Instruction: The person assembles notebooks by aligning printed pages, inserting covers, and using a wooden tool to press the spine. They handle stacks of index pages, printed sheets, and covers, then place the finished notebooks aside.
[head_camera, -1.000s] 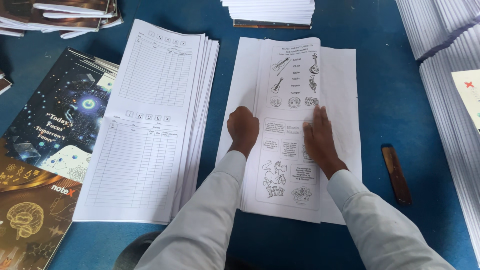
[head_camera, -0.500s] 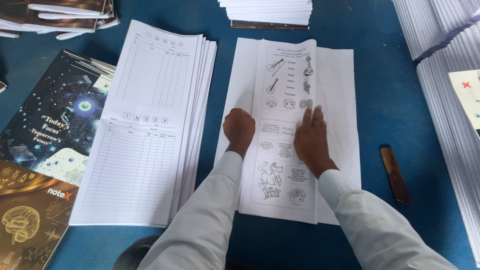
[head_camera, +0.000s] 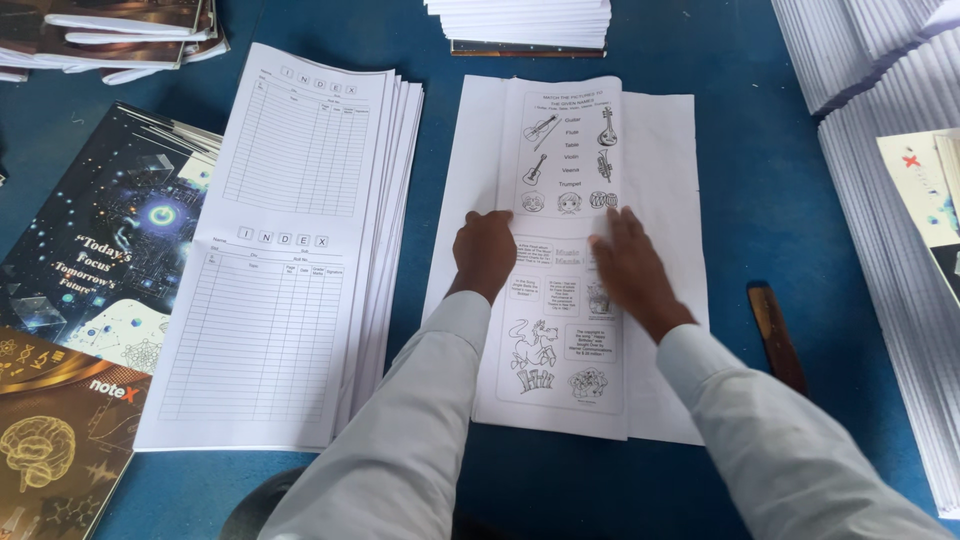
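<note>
On the blue table (head_camera: 760, 200), left hand (head_camera: 485, 252) curled and right hand (head_camera: 630, 268) flat press one printed sheet (head_camera: 560, 150).

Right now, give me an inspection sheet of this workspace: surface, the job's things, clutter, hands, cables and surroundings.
Surface: blue table, mostly covered with paper.
Job's things: narrow printed worksheet with instrument drawings, lying on wider blank white sheets.
Clutter: fanned stack of ruled index sheets; dark notebook covers at left; brown flat tool at right.
Hands: left hand and right hand both flat on the worksheet.
Cables: nothing seen.
Surroundings: white paper stacks at right and another paper stack at top.
</note>
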